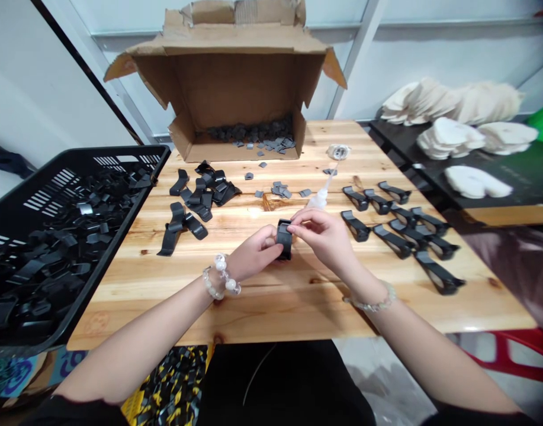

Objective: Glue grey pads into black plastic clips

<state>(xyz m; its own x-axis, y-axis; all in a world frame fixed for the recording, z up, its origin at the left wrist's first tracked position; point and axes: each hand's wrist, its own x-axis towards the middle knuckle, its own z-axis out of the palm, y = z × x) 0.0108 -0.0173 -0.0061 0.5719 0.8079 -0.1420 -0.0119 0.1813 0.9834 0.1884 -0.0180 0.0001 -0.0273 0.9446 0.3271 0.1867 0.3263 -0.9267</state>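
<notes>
Two hands meet over the middle of the desk (275, 307), both on one black clip (283, 236). The left hand (253, 254) has its grip clamped on the clip's lower left side. The right hand (324, 236) pinches the upper right edge between thumb and forefinger. The clip is held just above the wood, and its long axis runs almost straight away from the person, with the far end toward the cardboard box (235, 89). The fingers cover its lower end and right edge, so its full shape is hard to make out.

Left of the hands lies a loose pile of clips (204, 192). To the right, well apart from them, more clips (399, 231) lie in rows, most of them slanted. Small grey squares (280, 190) are scattered between the hands and the box, with more inside it. A small clear bottle (321, 195) lies just beyond the right hand.

A black crate (120, 155) full of clips is cut off by the left edge of the picture. White stacked pieces (458, 106) at the far right are blurred. A reddish stamp (96, 322) on the desk's near left corner is too faint to read.
</notes>
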